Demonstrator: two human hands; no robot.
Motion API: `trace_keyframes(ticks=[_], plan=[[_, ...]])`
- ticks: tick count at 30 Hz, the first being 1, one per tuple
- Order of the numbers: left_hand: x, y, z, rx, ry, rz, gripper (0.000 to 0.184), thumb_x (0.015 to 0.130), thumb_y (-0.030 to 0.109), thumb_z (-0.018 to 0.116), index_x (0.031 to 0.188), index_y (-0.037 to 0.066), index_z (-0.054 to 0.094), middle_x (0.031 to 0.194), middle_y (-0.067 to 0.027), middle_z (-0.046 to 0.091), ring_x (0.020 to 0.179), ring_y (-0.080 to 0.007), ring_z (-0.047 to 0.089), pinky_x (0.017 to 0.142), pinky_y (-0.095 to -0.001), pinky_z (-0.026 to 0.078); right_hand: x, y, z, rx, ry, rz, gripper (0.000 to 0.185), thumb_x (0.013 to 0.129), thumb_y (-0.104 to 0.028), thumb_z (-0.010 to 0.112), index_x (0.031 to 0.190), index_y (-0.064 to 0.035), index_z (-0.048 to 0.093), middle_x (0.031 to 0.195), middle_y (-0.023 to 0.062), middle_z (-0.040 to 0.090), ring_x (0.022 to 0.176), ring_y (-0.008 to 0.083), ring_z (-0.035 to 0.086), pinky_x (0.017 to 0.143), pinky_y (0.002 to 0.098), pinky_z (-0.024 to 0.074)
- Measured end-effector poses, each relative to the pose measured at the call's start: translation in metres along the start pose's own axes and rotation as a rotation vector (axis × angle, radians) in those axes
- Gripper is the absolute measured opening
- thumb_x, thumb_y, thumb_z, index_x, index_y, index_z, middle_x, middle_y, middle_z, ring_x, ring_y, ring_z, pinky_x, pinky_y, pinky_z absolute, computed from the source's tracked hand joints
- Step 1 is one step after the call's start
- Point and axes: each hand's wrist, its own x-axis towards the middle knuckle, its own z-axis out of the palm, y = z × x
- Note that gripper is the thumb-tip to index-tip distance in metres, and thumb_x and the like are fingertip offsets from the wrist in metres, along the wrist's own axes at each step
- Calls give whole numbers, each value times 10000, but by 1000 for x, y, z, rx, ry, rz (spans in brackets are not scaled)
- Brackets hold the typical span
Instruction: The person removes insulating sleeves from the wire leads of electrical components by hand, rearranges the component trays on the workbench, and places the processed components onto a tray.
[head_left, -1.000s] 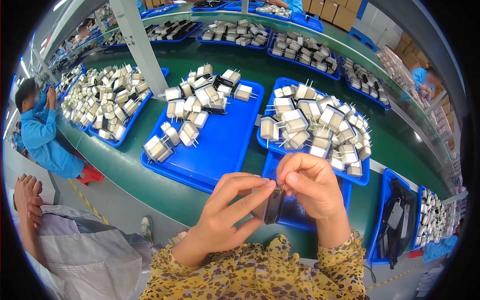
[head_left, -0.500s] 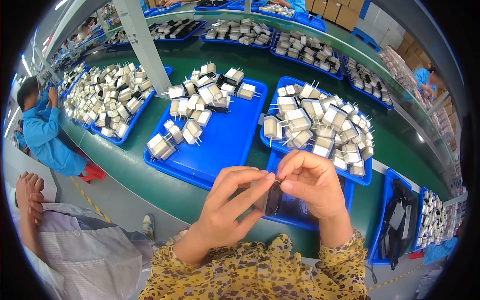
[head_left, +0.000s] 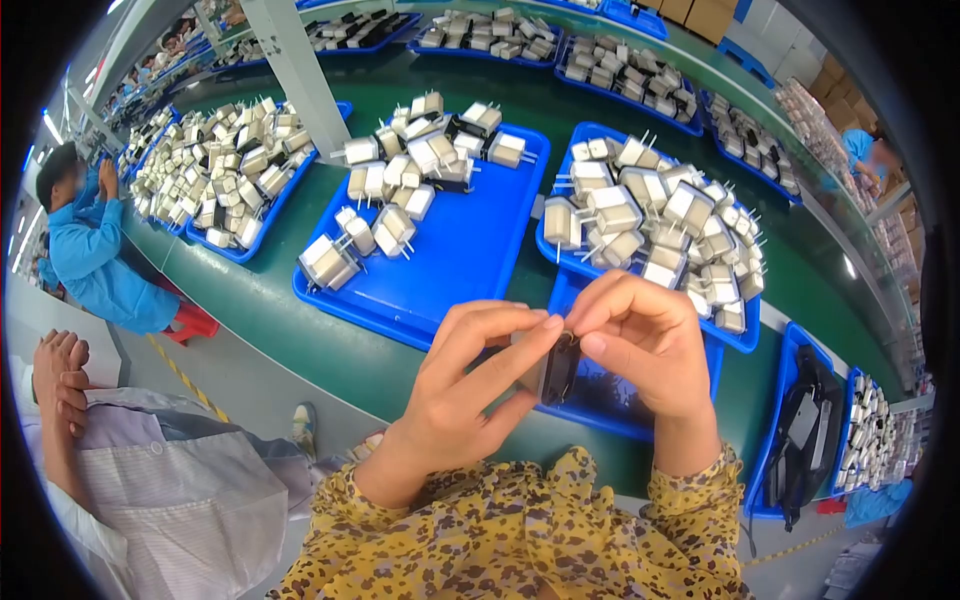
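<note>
In front of my chest, my left hand (head_left: pixel 450 385) holds a black-faced plug adapter (head_left: pixel 559 372) upright, its fingers along the left side. My right hand (head_left: pixel 645 345) pinches at the adapter's top edge with thumb and forefinger; whatever sits between those fingertips is too small to make out. Behind the hands stands a blue tray (head_left: pixel 440 265) with a loose pile of white and black plug adapters (head_left: pixel 405 170) toward its back and left. A heaped tray of similar adapters (head_left: pixel 690 210) is beyond my right hand. Partly hidden below it lies a lower blue tray (head_left: pixel 620 415) with dark contents.
A grey post (head_left: pixel 295 80) rises from the green bench (head_left: pixel 250 300). Blue trays of adapters line the far side, and another tray (head_left: pixel 765 470) with black items lies right. At left, one person in blue (head_left: pixel 95 250) sits; another with clasped hands (head_left: pixel 62 385) is close by.
The camera view has shifted slightly, so trays appear a little higher and further right. Both hands stay at the adapter, its dark face now showing more. My right fingers still pinch at its top.
</note>
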Motion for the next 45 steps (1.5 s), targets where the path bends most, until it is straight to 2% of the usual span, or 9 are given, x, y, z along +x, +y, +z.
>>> trace_keyframes(ticks=[13, 18, 22, 27, 32, 36, 38, 41, 45], plan=[[-3, -3, 0, 49, 14, 10, 672, 618, -103, 722, 1273, 27, 648, 1175, -121, 607, 1014, -306, 590, 748, -339, 528, 1, 4, 1, -584, 37, -304, 120, 786, 83, 705, 895, 40, 674, 915, 108, 668, 778, 137, 683, 679, 243, 569], [-3, -1, 1, 106, 13, 66, 635, 642, -88, 719, 1265, 6, 646, 1160, -134, 608, 1009, -323, 602, 798, -373, 531, 1, 0, 6, -744, 49, -445, 120, 753, 91, 696, 851, 30, 663, 841, 107, 669, 693, 150, 679, 608, 244, 557], [-5, 4, 7, 112, 10, 93, 611, 647, -76, 724, 1250, -24, 644, 1148, -146, 608, 998, -331, 611, 818, -389, 529, -3, -3, 12, -918, 79, -477, 159, 686, 101, 704, 816, 15, 673, 803, 114, 676, 702, 180, 666, 643, 246, 539], [-4, 2, 11, 170, 68, 113, 590, 646, -58, 741, 1227, -50, 644, 1145, -155, 604, 978, -333, 614, 794, -379, 536, 0, 4, 13, -1139, 131, -795, 202, 659, 91, 704, 831, -6, 657, 816, 110, 664, 629, 212, 653, 536, 289, 526], [-4, 1, 9, 144, 123, 28, 637, 609, -77, 775, 1230, -45, 639, 1147, -157, 603, 1006, -328, 606, 754, -348, 547, -5, -3, 14, -1277, -94, -727, 354, 708, 68, 637, 1059, 93, 667, 1108, 188, 645, 878, 328, 681, 738, 366, 584], [-9, -5, 8, 103, 181, -24, 694, 577, -94, 802, 1247, -26, 634, 1158, -157, 606, 1037, -315, 602, 762, -347, 549, -4, -4, 17, -1238, -108, -655, 363, 737, 78, 614, 1097, 73, 664, 1103, 190, 658, 884, 340, 686, 772, 373, 580], [-8, -5, 6, 105, 192, -14, 694, 579, -89, 805, 1249, -19, 635, 1161, -153, 607, 1036, -310, 604, 769, -348, 549, -6, -6, 9, -946, -34, -502, 367, 774, 63, 619, 1138, 49, 659, 1110, 195, 665, 897, 345, 686, 795, 379, 573], [-7, -6, 7, 96, 208, -18, 687, 583, -80, 807, 1245, -5, 641, 1160, -144, 611, 1027, -302, 605, 773, -346, 543, -3, -11, 10, -1004, -110, -549, 340, 800, 44, 631, 1137, 30, 666, 1113, 190, 670, 904, 335, 686, 789, 381, 570], [-7, -6, 12, 104, 226, -52, 675, 586, -65, 803, 1239, 15, 649, 1130, -129, 624, 988, -300, 608, 762, -345, 523, -1, 4, 17, -1092, -72, -588, 391, 776, -49, 752, 1149, 23, 660, 1072, 170, 670, 883, 322, 683, 757, 379, 567]])
